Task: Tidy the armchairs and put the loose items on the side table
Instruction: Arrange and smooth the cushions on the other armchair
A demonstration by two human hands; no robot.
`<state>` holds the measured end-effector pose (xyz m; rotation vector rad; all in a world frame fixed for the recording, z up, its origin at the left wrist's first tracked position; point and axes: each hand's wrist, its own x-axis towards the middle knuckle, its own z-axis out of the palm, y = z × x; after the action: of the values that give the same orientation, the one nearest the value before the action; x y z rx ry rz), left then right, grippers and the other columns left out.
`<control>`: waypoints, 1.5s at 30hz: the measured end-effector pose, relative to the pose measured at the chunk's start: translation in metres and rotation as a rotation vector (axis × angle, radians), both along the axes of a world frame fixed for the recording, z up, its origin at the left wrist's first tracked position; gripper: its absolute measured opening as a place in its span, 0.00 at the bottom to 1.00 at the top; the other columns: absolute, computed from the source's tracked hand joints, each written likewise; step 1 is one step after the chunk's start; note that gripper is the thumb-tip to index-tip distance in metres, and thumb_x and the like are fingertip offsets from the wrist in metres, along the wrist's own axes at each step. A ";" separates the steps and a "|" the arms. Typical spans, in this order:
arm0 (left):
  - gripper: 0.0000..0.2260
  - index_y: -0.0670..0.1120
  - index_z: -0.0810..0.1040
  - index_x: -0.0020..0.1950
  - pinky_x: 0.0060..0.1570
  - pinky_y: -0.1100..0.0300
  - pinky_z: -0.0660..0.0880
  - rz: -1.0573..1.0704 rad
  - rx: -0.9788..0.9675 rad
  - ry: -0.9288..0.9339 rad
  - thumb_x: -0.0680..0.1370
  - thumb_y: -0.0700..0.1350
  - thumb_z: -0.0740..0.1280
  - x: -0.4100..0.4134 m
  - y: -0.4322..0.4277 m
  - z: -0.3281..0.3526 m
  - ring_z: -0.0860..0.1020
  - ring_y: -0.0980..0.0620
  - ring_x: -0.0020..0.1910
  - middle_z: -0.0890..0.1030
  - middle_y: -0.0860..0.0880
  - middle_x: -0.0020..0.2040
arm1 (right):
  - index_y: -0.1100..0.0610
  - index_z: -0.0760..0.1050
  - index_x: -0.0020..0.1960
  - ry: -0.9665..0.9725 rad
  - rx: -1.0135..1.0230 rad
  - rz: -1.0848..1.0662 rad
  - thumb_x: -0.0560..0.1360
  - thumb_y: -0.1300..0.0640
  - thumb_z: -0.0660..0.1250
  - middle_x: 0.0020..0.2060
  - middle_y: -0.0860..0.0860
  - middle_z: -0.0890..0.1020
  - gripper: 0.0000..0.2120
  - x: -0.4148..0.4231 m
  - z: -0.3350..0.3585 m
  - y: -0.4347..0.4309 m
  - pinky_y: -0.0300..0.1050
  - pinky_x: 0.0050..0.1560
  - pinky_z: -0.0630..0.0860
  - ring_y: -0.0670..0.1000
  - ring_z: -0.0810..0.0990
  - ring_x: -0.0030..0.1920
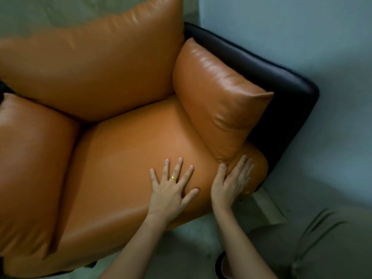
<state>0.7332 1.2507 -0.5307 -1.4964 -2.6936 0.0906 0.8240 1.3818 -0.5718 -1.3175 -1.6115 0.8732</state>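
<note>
Orange leather seat cushion (130, 158) under left hand (171, 190), fingers splayed flat; right hand (231, 182), fingers straight, touches armrest cushion (217, 97); neither grips anything.

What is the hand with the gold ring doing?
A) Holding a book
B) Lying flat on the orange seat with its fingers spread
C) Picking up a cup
B: the left hand, wearing the ring, lies flat on the orange seat cushion with fingers spread, holding nothing.
</note>
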 end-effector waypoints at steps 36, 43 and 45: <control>0.31 0.60 0.53 0.81 0.76 0.39 0.51 0.202 0.117 0.041 0.80 0.69 0.49 -0.016 -0.034 -0.003 0.51 0.47 0.81 0.54 0.52 0.82 | 0.63 0.50 0.81 -0.222 0.000 0.067 0.79 0.50 0.58 0.81 0.56 0.51 0.36 -0.009 0.000 -0.031 0.61 0.79 0.46 0.57 0.45 0.81; 0.28 0.56 0.61 0.79 0.76 0.41 0.55 0.151 0.257 0.102 0.80 0.63 0.55 -0.024 -0.038 -0.026 0.57 0.46 0.80 0.59 0.48 0.80 | 0.66 0.54 0.79 -0.043 0.131 -0.107 0.80 0.48 0.53 0.80 0.62 0.56 0.34 -0.035 -0.026 -0.043 0.54 0.79 0.42 0.61 0.50 0.80; 0.28 0.54 0.64 0.78 0.75 0.41 0.57 0.113 0.306 0.131 0.80 0.62 0.57 -0.028 -0.040 -0.035 0.60 0.43 0.78 0.62 0.46 0.79 | 0.68 0.55 0.79 -0.043 0.142 -0.102 0.81 0.48 0.51 0.79 0.63 0.56 0.33 -0.039 -0.029 -0.046 0.50 0.79 0.41 0.62 0.51 0.80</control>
<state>0.7051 1.2110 -0.5660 -1.2081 -2.5449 -0.2022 0.7849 1.3362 -0.6007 -1.3131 -1.5939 0.6615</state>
